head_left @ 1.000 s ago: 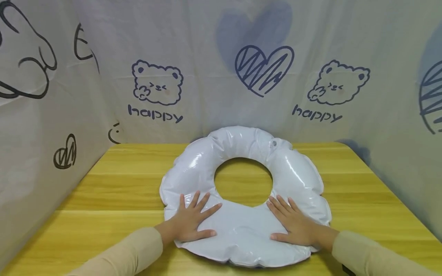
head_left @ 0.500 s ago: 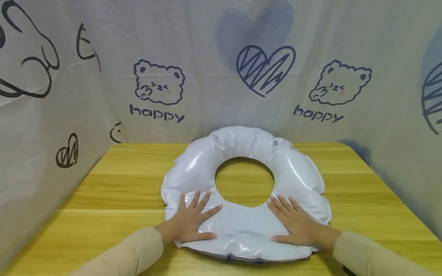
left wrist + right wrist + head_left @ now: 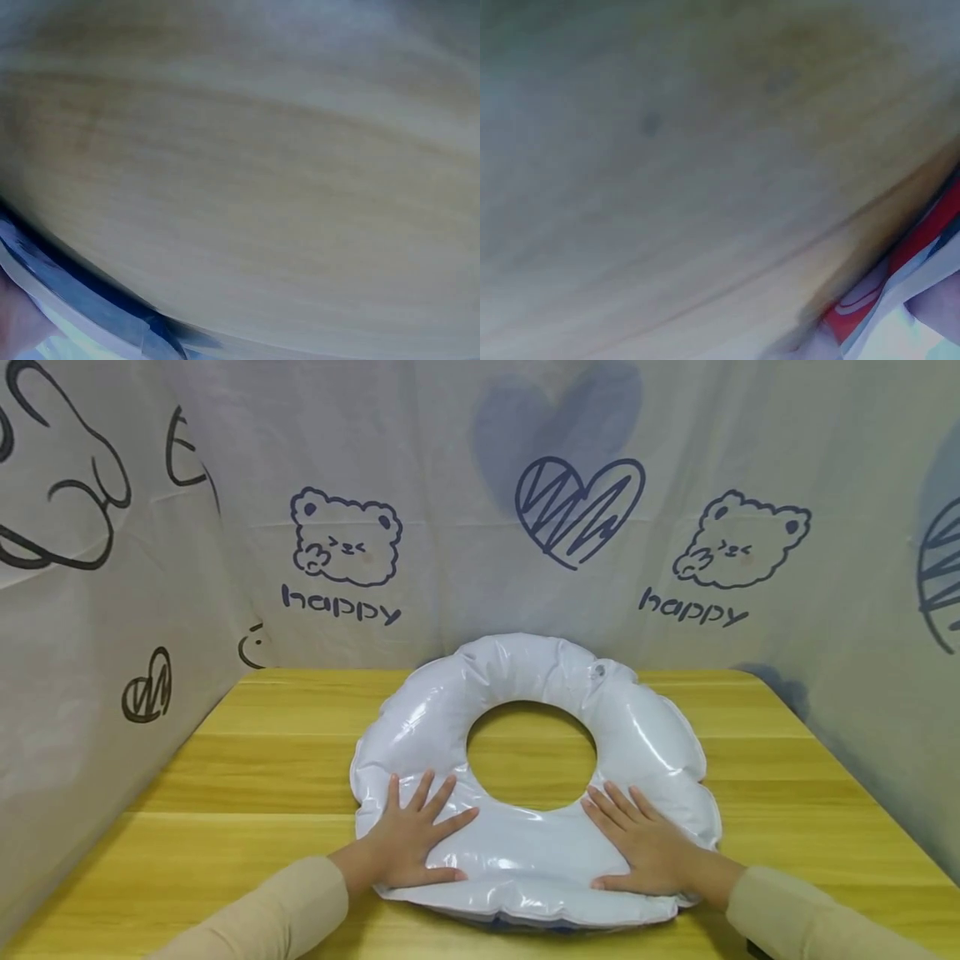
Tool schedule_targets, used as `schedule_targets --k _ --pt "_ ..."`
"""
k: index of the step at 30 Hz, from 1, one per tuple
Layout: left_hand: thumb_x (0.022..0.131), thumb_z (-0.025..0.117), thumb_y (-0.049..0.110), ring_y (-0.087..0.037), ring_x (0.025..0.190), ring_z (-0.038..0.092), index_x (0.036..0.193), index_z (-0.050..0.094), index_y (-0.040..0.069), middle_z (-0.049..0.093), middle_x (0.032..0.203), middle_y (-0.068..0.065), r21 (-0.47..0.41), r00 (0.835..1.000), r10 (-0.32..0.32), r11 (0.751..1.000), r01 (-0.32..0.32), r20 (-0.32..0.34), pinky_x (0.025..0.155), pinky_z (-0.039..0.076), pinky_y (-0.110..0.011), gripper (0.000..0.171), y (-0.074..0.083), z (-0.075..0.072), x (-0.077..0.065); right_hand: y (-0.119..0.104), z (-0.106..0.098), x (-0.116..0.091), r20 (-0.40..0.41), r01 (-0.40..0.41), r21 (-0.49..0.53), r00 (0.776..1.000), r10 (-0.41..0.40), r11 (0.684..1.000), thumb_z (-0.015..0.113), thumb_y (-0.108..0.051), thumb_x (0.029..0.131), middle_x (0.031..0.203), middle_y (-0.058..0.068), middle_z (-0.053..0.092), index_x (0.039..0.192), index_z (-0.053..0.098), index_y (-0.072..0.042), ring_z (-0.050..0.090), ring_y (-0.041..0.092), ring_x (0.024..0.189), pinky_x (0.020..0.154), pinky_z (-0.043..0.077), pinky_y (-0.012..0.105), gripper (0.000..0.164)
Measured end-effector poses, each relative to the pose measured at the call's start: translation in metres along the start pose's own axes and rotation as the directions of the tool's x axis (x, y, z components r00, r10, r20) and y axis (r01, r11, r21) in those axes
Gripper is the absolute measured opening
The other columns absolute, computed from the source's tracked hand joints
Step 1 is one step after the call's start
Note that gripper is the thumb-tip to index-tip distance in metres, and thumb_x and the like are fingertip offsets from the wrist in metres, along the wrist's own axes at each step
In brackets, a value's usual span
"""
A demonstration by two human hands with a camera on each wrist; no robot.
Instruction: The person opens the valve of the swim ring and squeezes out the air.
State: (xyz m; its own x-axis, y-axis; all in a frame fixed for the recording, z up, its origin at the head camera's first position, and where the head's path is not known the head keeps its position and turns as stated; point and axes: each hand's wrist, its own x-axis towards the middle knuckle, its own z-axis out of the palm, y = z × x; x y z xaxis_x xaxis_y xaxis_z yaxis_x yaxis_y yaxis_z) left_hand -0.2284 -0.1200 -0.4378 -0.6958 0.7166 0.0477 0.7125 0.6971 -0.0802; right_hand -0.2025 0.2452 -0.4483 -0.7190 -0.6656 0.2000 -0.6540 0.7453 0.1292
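Observation:
A white, glossy inflatable swim ring (image 3: 540, 843) lies on the wooden table, its round hole toward the far side. My left hand (image 3: 412, 839) rests palm down on its near left part, fingers spread. On the near right part my right hand (image 3: 648, 852) lies flat with its thumb apart. Neither hand curls round the ring. In the left wrist view the ring's edge (image 3: 90, 300) shows blue at the lower left. The right wrist view catches red on the ring's side (image 3: 855, 307) at the lower right. Most of the underside is hidden.
The yellow wood-grain table (image 3: 240, 760) extends to both sides of the ring. Behind it hangs a pale cloth (image 3: 450, 552) printed with bears and hearts, and more cloth closes in the left and right sides. A small clear valve (image 3: 597, 672) sits on the ring's far right.
The ring's near edge has drawn up slightly, showing a bit of dark underside below it. Both hands stay at nearly the same spots on the ring.

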Motion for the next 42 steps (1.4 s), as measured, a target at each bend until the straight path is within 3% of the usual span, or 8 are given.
schedule_targets --k 11,18,21,25,28,33,37,42 --pt "0.088 0.044 0.051 -0.05 0.138 0.014 0.138 0.043 0.01 0.02 0.151 -0.026 -0.126 0.999 0.016 0.992 -0.019 -0.031 0.103 0.007 -0.072 0.065 0.022 -0.021 0.009 -0.011 -0.028 0.011 0.182 -0.055 0.208 0.983 0.016 0.977 0.045 -0.054 0.091 0.152 0.023 0.021 0.143 0.028 0.005 0.014 0.045 0.139 0.104 -0.028 0.021 0.08" --pt "0.091 0.03 0.064 -0.04 0.142 0.008 0.148 0.022 0.008 0.011 0.155 -0.017 -0.172 0.995 0.097 0.981 -0.091 0.024 0.108 0.008 -0.065 0.08 0.062 -0.016 0.019 -0.053 -0.032 0.027 0.138 0.026 0.26 0.988 -0.063 0.965 0.037 -0.053 0.094 0.153 0.018 0.02 0.145 0.025 0.0 0.017 0.038 0.141 0.11 0.015 0.055 0.075" --pt "0.088 0.032 0.068 -0.038 0.143 0.005 0.149 0.018 0.01 0.008 0.156 -0.014 -0.135 0.994 0.071 0.989 -0.059 0.086 0.108 0.007 -0.066 0.086 0.069 -0.012 0.019 -0.064 -0.024 0.026 0.181 0.016 0.295 0.981 -0.073 0.955 0.034 -0.057 0.094 0.155 0.015 0.015 0.147 0.019 -0.002 0.013 0.035 0.143 0.112 0.012 0.05 0.077" --pt "0.085 0.035 0.071 -0.036 0.144 0.004 0.149 0.016 0.011 0.007 0.157 -0.014 -0.087 0.993 0.059 0.995 -0.05 0.106 0.107 0.008 -0.066 0.09 0.071 -0.007 0.019 -0.066 -0.01 0.021 0.098 0.081 0.19 0.99 -0.101 0.978 0.035 -0.057 0.093 0.153 0.017 0.021 0.146 0.024 -0.001 0.021 0.036 0.14 0.115 -0.01 0.032 0.078" --pt "0.086 0.034 0.071 -0.036 0.144 0.005 0.149 0.016 0.011 0.007 0.157 -0.014 -0.098 0.994 0.078 0.993 -0.07 0.08 0.107 0.008 -0.066 0.089 0.069 -0.003 0.018 -0.062 -0.001 0.018 0.014 0.144 0.119 0.989 -0.147 0.982 0.037 -0.055 0.094 0.152 0.018 0.025 0.145 0.025 -0.001 0.027 0.036 0.138 0.108 -0.022 0.019 0.075" --pt "0.088 0.028 0.07 -0.036 0.143 0.008 0.149 0.018 0.01 0.009 0.156 -0.014 -0.027 0.99 0.141 0.99 -0.141 -0.018 0.109 0.008 -0.063 0.086 0.046 0.006 0.011 -0.04 0.005 0.011 -0.094 0.183 0.018 0.979 -0.18 0.983 0.043 -0.049 0.094 0.149 0.015 0.033 0.144 0.03 -0.003 0.033 0.033 0.135 0.113 -0.017 0.025 0.069" --pt "0.084 0.037 0.071 -0.04 0.142 0.012 0.148 0.022 0.011 0.016 0.155 -0.016 0.087 0.988 0.116 0.99 -0.108 -0.101 0.106 0.008 -0.067 0.09 0.019 0.008 0.002 -0.021 0.007 0.004 -0.149 0.133 -0.054 0.979 -0.139 0.99 0.046 -0.05 0.092 0.148 0.015 0.036 0.143 0.033 -0.003 0.032 0.033 0.136 0.115 -0.014 0.031 0.07" --pt "0.083 0.04 0.07 -0.043 0.141 0.011 0.149 0.02 0.012 0.014 0.155 -0.016 0.03 0.991 0.112 0.993 -0.11 -0.073 0.101 0.006 -0.073 0.09 0.006 0.009 -0.001 -0.013 0.006 0.0 -0.145 0.15 -0.06 0.977 -0.157 0.987 0.045 -0.048 0.093 0.147 0.019 0.035 0.142 0.032 -0.001 0.017 0.028 0.143 0.114 -0.015 0.032 0.069"
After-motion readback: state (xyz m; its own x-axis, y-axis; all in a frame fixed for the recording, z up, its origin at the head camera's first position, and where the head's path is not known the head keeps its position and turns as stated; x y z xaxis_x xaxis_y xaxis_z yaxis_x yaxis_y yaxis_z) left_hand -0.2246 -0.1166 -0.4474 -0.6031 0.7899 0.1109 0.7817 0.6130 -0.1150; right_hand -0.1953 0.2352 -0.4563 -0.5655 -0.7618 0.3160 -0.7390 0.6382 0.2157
